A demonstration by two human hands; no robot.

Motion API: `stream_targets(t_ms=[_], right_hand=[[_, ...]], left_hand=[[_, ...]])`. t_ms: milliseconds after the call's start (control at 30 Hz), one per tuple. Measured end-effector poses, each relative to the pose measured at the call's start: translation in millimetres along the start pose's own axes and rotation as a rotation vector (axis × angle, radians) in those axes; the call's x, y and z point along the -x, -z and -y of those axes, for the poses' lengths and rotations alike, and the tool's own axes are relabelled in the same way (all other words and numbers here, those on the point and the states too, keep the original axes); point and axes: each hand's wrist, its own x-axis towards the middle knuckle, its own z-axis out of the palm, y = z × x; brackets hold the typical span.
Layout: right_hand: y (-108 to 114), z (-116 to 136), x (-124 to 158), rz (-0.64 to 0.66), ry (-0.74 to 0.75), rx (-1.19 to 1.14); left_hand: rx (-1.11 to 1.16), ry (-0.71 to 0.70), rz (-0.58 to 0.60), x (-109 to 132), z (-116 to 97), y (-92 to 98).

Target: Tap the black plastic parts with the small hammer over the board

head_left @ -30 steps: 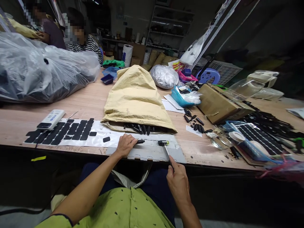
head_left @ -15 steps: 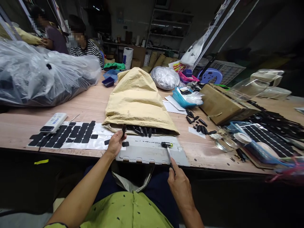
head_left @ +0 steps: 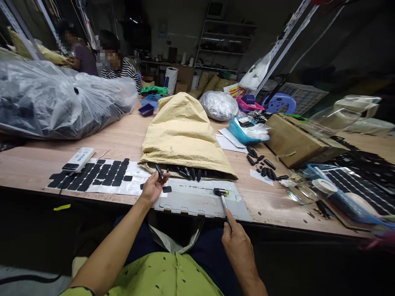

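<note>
Head view: the left hand (head_left: 152, 190) is pinching a black part (head_left: 159, 172) just in front of the sack (head_left: 185, 137), and the part's long axis is slanting away and to the left. Across the grey board (head_left: 188, 200), the right hand (head_left: 240, 243) is gripping a hammer (head_left: 221, 192), whose shaft is pointing away from the body. The part is lying left of the hammer's head, well apart from it; whether that head is touching the board, I cannot tell.
</note>
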Motion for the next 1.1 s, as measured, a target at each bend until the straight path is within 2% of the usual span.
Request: stream_targets(t_ms=[67, 133, 233, 333, 367, 433, 533, 633, 733, 867, 967, 1100], right_hand=[[-1, -1, 0, -0.023, 0.022, -0.008], [-2, -1, 1, -0.041, 0.041, -0.018], [-2, -1, 2, -0.05, 0.051, -0.012], [-2, 1, 3, -0.068, 0.071, 0.018], [-2, 2, 3, -0.076, 0.077, 0.025], [-1, 4, 3, -0.081, 0.076, 0.031], [-1, 5, 4, -0.069, 0.061, 0.026], [1, 6, 4, -0.055, 0.061, 0.016], [2, 7, 4, -0.043, 0.046, 0.022], [1, 7, 5, -0.049, 0.03, 0.032], [0, 6, 5, -0.056, 0.031, 0.026], [-1, 6, 5, -0.073, 0.037, 0.016]], left_hand=[[-0.046, -0.019, 0.014, 2, -2, -2.1], [-0.208, -0.044, 0.08, 9, -5, -5.0], [-0.74, -0.103, 0.333, 31, -3, -7.1], [-1.313, -0.307, 0.665, 59, 9, -2.3], [-1.449, -0.378, 0.747, 67, 15, 0.6], [-1.641, -0.491, 0.828, 80, 26, 6.4], [-1.76, -0.57, 0.817, 87, 35, 8.2], [-1.739, -0.601, 0.752, 78, 33, -4.4], [-1.723, -0.647, 0.602, 50, 24, -26.8], [-1.839, -0.65, 0.429, 1, 15, -53.1], [-1.916, -0.591, 0.453, -25, 13, -63.6], [-1.962, -0.555, 0.495, -41, 13, -70.1]])
